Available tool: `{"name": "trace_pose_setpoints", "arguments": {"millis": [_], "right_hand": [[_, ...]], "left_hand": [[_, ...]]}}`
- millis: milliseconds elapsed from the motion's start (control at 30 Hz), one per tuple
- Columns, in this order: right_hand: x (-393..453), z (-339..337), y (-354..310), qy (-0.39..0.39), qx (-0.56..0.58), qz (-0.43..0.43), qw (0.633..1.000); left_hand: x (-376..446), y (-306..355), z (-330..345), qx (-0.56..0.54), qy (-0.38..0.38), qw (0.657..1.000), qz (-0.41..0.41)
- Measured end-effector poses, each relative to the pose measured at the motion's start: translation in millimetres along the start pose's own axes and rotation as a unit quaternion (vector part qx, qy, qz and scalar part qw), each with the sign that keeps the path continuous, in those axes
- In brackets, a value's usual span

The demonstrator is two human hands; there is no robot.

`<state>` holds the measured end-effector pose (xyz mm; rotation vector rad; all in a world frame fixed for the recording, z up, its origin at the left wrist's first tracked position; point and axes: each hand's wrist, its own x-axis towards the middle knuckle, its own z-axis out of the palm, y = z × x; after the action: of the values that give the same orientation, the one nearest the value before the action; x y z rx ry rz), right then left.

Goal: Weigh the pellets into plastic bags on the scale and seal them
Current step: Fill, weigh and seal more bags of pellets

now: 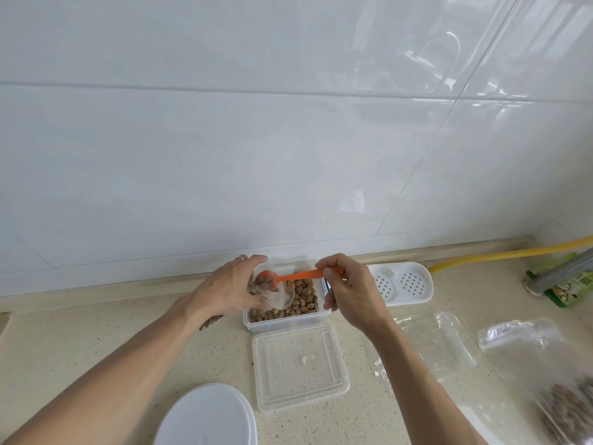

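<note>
white lid near; r hand pinches orange scoop.

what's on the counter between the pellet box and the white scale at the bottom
In the head view, the clear lid lies flat on the counter between the pellet box and the white scale.

This is a home kitchen: a speckled beige stone counter runs along a wall of large glossy white tiles, with a white perforated drain rack, a yellow hose and a snack packet at the back.
</note>
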<state>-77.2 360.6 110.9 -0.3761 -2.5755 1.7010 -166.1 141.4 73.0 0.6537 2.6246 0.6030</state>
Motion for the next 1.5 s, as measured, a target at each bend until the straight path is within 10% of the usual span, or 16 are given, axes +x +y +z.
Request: {"name": "trace_pose_setpoints", "arguments": {"millis": [500, 867, 1500], "right_hand": [[-7.0, 2.9, -23.2, 0.015, -0.154, -0.184, 0.971], [-38.9, -2.1, -46.1, 0.063, -0.144, -0.163, 0.974], [-201.5, -4.8, 67.7, 0.347, 0.286, 0.231, 0.863]], "left_hand": [[-6.2, -8.6, -1.0, -0.059, 0.068, 0.994, -0.053], [-30.9, 3.0, -2.8, -0.071, 0.090, 0.992, -0.046], [-132.0, 101.2, 48.8, -0.120, 0.093, 0.982, 0.108]]}}
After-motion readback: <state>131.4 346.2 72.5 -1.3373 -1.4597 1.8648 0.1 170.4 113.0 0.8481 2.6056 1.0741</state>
